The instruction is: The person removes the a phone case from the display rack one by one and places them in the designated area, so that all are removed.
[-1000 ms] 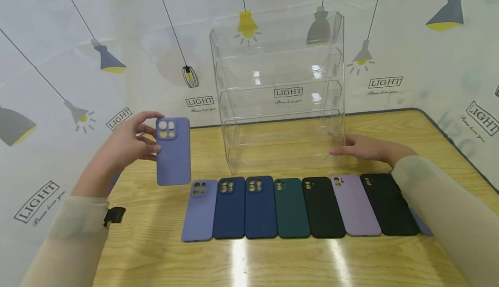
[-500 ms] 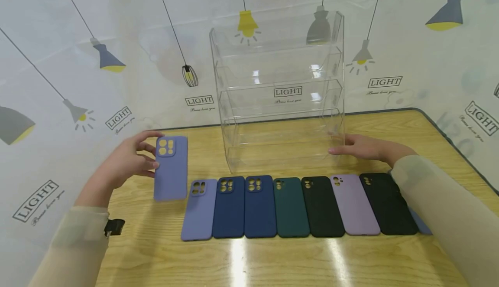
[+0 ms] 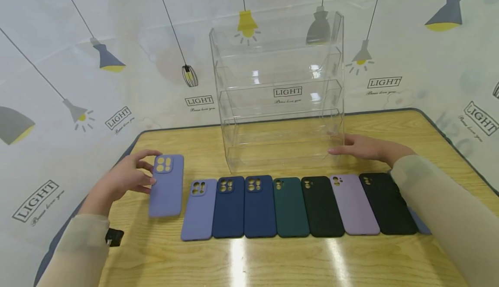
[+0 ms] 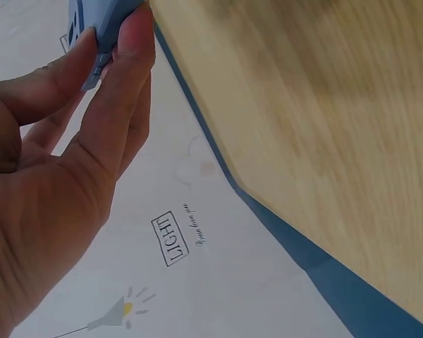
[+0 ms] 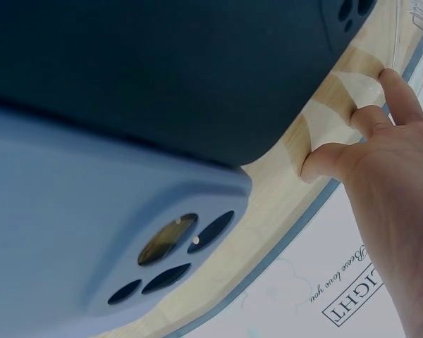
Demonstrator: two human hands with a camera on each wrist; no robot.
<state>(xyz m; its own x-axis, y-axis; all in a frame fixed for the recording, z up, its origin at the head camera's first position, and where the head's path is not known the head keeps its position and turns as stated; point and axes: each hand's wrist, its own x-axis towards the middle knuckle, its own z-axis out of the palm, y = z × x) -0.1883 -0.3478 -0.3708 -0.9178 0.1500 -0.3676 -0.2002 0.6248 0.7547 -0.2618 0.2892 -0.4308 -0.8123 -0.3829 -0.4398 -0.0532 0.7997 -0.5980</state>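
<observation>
My left hand (image 3: 132,176) pinches a periwinkle phone case (image 3: 166,191) by its left edge, thumb on the camera-hole side. The case hangs tilted just above the table, left of the row. In the left wrist view, the same case (image 4: 102,24) sits between thumb and fingers, mostly cut off. My right hand (image 3: 366,147) holds the lower right side of a clear tiered display rack (image 3: 282,113), thumb in front, other fingertips partly hidden behind the plastic. In the right wrist view, the right hand (image 5: 388,155) has its fingers spread beside the rack's edge.
A row of cases lies on the wooden table (image 3: 195,263): periwinkle (image 3: 199,213), two navy (image 3: 229,211), green (image 3: 292,211), black (image 3: 324,211), lilac (image 3: 355,209), another black (image 3: 390,209). Past it, a light blue case (image 3: 420,223) is partly under my sleeve. A lamp-print wall stands behind.
My left hand has lowered the periwinkle case from in front of the wall toward the table, slightly leftward. The right hand and the rack have stayed put.
</observation>
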